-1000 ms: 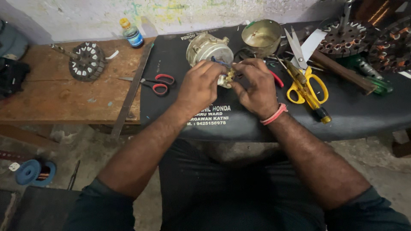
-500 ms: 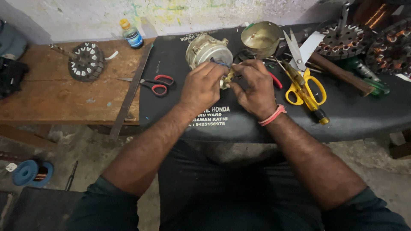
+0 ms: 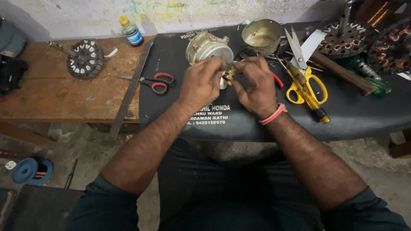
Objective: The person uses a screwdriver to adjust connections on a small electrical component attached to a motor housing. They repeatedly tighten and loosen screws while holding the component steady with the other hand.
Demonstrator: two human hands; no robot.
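Brass-coloured small metal part (image 3: 231, 72) sits pinched between our left hand (image 3: 201, 83) and right hand (image 3: 256, 85), equally close, just near of the silver round motor housing (image 3: 209, 48).

Small motor-repair workshop. Landmark: black padded work surface (image 3: 351, 115). On it lie yellow scissors (image 3: 305, 83), red scissors (image 3: 157, 81), a metal motor housing (image 3: 208, 46) and a brass-coloured bowl (image 3: 261, 34). Wound stators (image 3: 368, 36) at its far right corner. Left of it, worn wooden bench (image 3: 51, 98) with another stator (image 3: 85, 59). Below-left on the floor, blue wire spool (image 3: 29, 170).
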